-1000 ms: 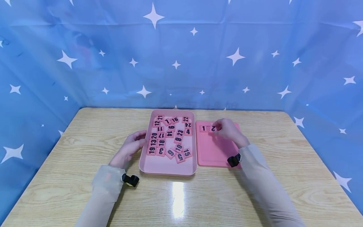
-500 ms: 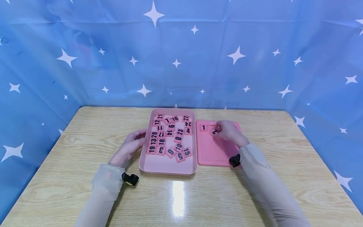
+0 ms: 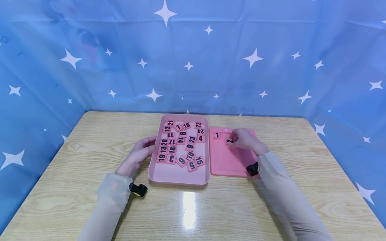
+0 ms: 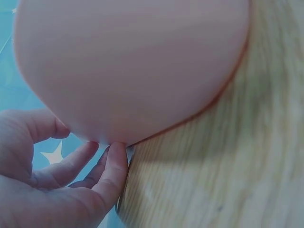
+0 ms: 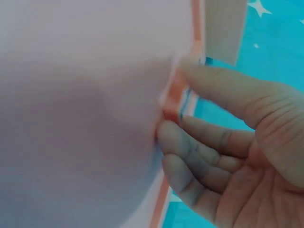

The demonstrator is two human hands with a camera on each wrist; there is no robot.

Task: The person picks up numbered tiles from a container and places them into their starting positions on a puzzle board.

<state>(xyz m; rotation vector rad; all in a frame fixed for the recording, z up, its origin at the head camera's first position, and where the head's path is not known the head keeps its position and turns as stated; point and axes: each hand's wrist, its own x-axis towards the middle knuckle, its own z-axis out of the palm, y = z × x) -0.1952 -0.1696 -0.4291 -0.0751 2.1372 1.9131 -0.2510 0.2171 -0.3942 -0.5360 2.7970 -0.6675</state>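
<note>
My right hand (image 3: 245, 139) pinches a pink number tile marked 2 (image 3: 229, 141) between thumb and fingers, over the upper part of a flat pink board (image 3: 223, 164). The 2 lies sideways in the head view. In the right wrist view the tile (image 5: 174, 97) shows edge-on at the fingertips. A tile marked 1 (image 3: 216, 135) lies on the board's upper left, just left of the 2. My left hand (image 3: 140, 152) rests its fingertips on the left outer wall of a light pink tray (image 3: 181, 177); the left wrist view shows them against that tray wall (image 4: 142, 76).
Several number tiles, such as the 4 (image 3: 200, 138) and the 3 (image 3: 171, 159), lie at various angles inside the tray. The board sits close against the tray's right side on a wooden table (image 3: 75, 160). A blue star-patterned curtain (image 3: 187, 80) stands behind the table.
My right hand has drawn the 2 tile slightly down and right, away from the 1, and turned it from upside down to sideways. My left hand stays at the tray.
</note>
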